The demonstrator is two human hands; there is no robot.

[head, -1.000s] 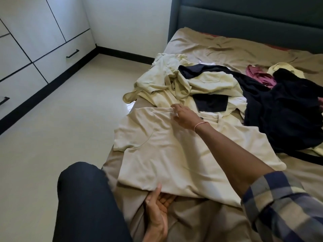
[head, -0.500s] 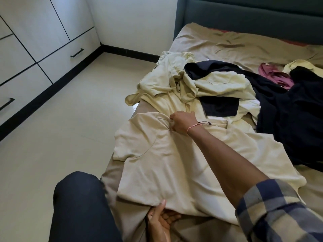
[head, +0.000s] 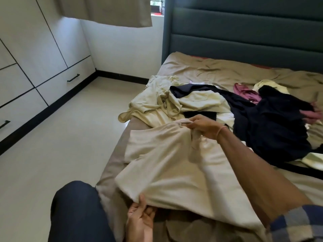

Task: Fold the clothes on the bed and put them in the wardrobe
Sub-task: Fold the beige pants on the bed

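On the bed (head: 218, 70), along its near left edge, I see the cream shirt (head: 174, 168) spread over the sheet, its edges raised a little. The right hand (head: 204, 128) reaches toward the bed's middle, fingers clenched round the shirt's bunched collar end. The left hand (head: 139, 219), at the bed's near edge, pinches the hem between thumb and fingers, palm up. Farther up the bed, toward its headboard, I make out the pile (head: 253, 119) of dark, cream and pink clothes. Off the bed's left side, across the floor, stands the wardrobe (head: 35, 70), drawers shut.
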